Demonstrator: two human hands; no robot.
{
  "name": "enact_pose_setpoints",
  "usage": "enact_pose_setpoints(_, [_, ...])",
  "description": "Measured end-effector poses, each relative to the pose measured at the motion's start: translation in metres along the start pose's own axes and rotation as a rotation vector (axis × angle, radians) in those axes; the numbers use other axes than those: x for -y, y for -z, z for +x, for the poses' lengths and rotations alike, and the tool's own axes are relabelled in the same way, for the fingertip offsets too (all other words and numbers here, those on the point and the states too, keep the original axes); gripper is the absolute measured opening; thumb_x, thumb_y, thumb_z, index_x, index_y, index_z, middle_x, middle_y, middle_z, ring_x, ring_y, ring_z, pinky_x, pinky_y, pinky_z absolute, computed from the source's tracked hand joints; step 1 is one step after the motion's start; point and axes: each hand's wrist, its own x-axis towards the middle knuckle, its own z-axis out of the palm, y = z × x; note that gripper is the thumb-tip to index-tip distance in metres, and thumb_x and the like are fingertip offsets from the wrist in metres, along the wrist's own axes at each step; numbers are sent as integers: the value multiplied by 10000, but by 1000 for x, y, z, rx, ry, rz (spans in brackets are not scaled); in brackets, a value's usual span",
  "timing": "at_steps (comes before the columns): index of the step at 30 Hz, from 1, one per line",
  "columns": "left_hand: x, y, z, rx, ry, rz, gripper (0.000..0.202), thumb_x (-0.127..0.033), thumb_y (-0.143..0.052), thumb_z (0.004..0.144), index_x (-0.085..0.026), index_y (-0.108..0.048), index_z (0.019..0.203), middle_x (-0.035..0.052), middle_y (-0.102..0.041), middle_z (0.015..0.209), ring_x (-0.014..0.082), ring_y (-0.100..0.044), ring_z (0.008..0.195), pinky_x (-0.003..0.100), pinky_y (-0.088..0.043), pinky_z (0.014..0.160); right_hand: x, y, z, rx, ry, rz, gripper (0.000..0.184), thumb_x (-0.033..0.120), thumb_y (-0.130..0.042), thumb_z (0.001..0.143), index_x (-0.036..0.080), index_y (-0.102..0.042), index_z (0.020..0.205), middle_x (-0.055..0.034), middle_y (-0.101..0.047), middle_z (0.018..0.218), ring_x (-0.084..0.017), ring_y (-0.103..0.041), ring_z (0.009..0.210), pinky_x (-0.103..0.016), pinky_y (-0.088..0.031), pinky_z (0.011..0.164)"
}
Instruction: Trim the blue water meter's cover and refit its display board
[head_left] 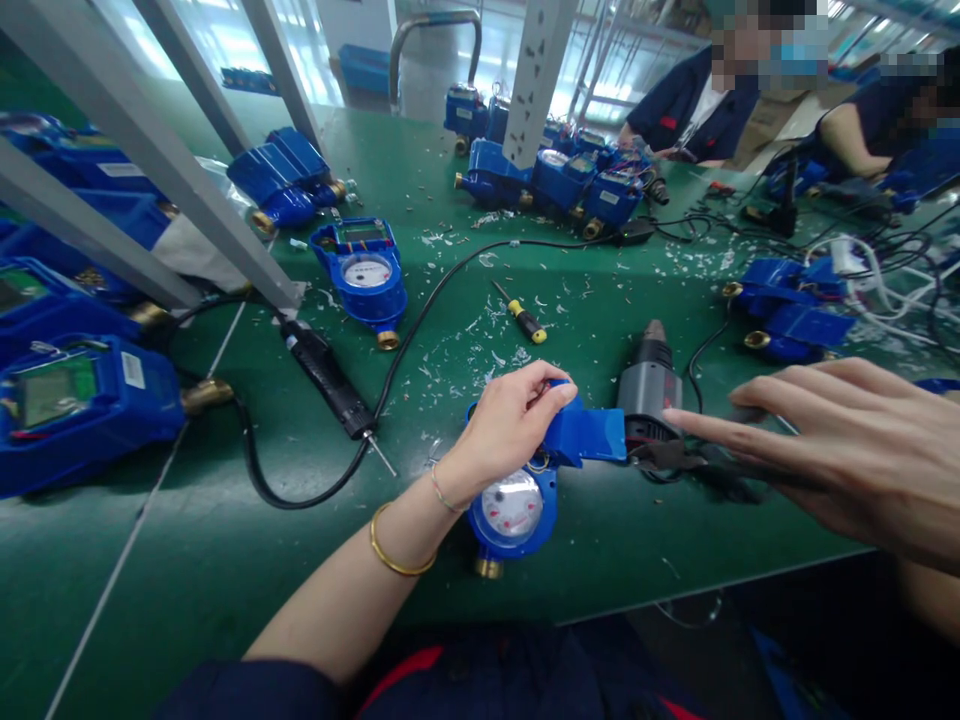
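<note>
Our left hand [517,415] pinches the far end of the meter [512,505] near the front edge of the surface [600,560]. Its flap [600,435] juts toward the heat gun [649,390], so our right hand [840,430], fingers spread, could knock either. A screwdriver [523,315] and plastic scraps [487,300] obstruct the way to the far edge.

Grn tbl [615,545], grey posts [172,165], bent metal rail [435,18] in bkgd.

Head view looks forward, down at nearby hands [517,412] [855,450].
</note>
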Motion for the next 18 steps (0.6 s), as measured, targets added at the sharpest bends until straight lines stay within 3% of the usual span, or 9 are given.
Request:
enact_pose_setpoints(6, [-1, 1, 0, 17, -14, 22, 234, -329, -523, 924, -172, -688, 979, -18, -574, 672, 105, -462, 576, 223, -345, 529, 0, 2, 15, -30, 72, -41, 494, 233, -269, 1001, 264, -431, 1466, -54, -587, 895, -197, -490, 750, -351, -363, 716])
enact_pose_setpoints(12, [-3, 1, 0, 58, -65, 12, 226, -325, -519, 922, -163, -673, 958, -36, -526, 649, 104, -446, 590, 225, -339, 543, -11, 1, 17, 26, 135, 8, 477, 268, -238, 1027, 274, -453, 1453, -59, -597, 875, -190, -482, 750, -345, -344, 692])
enact_pose_setpoints(18, [-4, 0, -1, 110, -88, 43, 221, -303, -505, 938, -162, -672, 971, -5, -638, 780, 107, -504, 656, 235, -383, 597, -8, -4, 19, -48, 164, -24, 518, 268, -166, 1040, 254, -455, 1470, -57, -629, 832, -177, -492, 720, -354, -335, 659])
